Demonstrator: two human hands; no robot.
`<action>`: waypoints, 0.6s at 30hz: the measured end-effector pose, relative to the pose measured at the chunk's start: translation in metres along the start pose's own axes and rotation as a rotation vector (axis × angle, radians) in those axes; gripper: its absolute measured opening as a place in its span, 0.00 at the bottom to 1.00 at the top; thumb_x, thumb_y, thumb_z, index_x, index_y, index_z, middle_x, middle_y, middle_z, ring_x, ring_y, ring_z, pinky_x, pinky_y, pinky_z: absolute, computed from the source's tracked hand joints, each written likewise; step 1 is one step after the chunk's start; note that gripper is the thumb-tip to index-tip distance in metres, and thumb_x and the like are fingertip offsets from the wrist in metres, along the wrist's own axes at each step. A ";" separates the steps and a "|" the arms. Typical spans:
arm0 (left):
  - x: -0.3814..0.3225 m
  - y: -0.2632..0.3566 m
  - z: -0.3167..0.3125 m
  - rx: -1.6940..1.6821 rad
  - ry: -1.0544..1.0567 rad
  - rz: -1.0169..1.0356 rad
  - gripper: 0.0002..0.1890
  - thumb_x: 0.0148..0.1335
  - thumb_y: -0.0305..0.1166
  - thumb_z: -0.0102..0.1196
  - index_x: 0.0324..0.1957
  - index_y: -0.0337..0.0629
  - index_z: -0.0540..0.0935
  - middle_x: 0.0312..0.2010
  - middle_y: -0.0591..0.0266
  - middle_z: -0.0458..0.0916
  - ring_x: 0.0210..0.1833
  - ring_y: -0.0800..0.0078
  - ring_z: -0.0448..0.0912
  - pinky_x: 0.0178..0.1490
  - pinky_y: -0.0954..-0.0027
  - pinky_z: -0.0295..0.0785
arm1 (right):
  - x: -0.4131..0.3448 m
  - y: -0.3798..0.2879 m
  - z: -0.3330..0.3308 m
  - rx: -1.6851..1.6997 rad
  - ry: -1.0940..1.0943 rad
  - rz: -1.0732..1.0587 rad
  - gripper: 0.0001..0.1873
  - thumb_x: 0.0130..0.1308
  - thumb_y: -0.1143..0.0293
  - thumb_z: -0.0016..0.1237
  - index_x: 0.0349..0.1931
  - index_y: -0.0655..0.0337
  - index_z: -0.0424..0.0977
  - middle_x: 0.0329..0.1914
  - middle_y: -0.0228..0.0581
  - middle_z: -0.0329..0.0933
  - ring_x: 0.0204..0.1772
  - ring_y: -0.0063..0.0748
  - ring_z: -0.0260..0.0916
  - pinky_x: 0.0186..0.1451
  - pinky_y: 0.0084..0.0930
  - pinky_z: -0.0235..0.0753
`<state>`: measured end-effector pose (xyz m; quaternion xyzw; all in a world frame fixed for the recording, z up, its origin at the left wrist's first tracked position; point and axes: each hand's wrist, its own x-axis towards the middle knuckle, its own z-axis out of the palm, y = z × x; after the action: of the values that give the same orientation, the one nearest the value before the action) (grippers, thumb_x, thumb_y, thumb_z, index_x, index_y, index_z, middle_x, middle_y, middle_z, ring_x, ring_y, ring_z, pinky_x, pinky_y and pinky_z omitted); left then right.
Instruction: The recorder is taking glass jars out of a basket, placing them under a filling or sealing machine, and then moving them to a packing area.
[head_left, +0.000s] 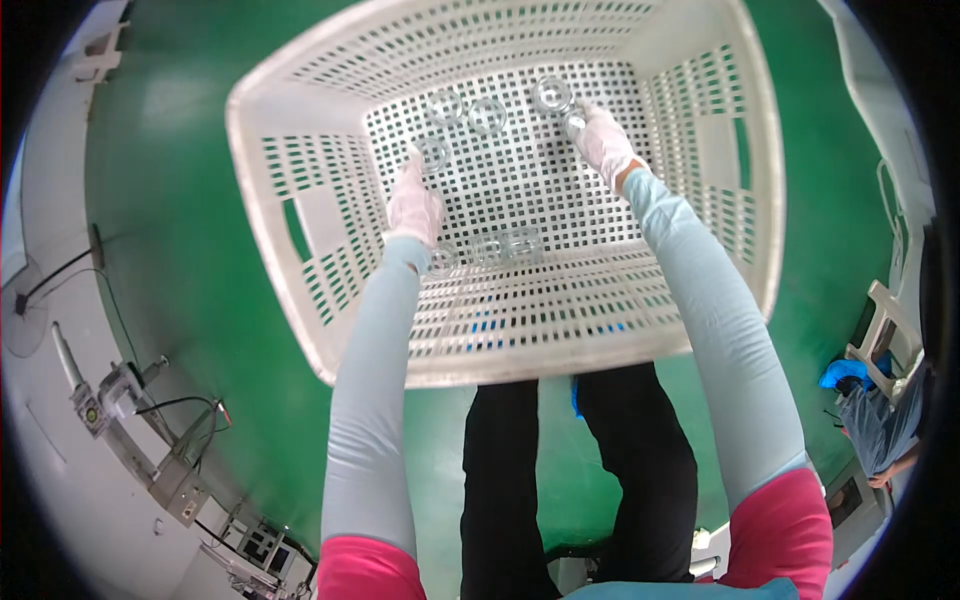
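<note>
My left hand, in a white glove, reaches into a white plastic basket, its fingertips against the side of a clear round glass jar. Its grip cannot be made out. My right hand, also gloved, has its fingers at a clear glass jar in the far right part of the basket. Just beyond it stands another jar. Two more glass jars stand between my hands. Near the basket's closest wall, several jars lie on their sides or stand, partly blurred.
Green floor surrounds the basket. My legs are just below its near rim. Equipment with cables lines the left side. At right are a white plastic stool and another person's hand.
</note>
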<state>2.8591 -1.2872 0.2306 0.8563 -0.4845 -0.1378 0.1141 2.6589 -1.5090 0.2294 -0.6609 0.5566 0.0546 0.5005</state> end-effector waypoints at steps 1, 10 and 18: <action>0.029 0.030 0.015 -0.048 -0.063 -0.148 0.31 0.49 0.19 0.50 0.59 0.44 0.63 0.43 0.49 0.72 0.46 0.50 0.73 0.49 0.62 0.70 | 0.023 0.018 -0.007 -0.107 0.043 -0.008 0.28 0.58 0.69 0.46 0.61 0.52 0.60 0.49 0.46 0.72 0.53 0.42 0.70 0.55 0.33 0.69; 0.123 -0.012 0.086 0.160 -0.238 0.019 0.40 0.50 0.15 0.50 0.66 0.52 0.53 0.64 0.60 0.59 0.54 0.57 0.72 0.58 0.65 0.68 | 0.105 0.005 0.063 -0.319 0.273 -0.043 0.46 0.47 0.39 0.55 0.63 0.56 0.57 0.66 0.61 0.46 0.60 0.60 0.62 0.58 0.42 0.69; 0.124 -0.015 0.101 0.220 -0.178 0.040 0.13 0.55 0.31 0.52 0.45 0.44 0.77 0.39 0.47 0.78 0.48 0.57 0.76 0.52 0.63 0.70 | 0.112 -0.015 0.098 -0.566 0.248 -0.096 0.18 0.59 0.64 0.46 0.47 0.65 0.72 0.49 0.57 0.72 0.48 0.45 0.75 0.49 0.32 0.75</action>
<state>2.8967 -1.3924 0.1155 0.8383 -0.5218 -0.1568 -0.0213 2.7608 -1.5163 0.1194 -0.8011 0.5442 0.1027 0.2268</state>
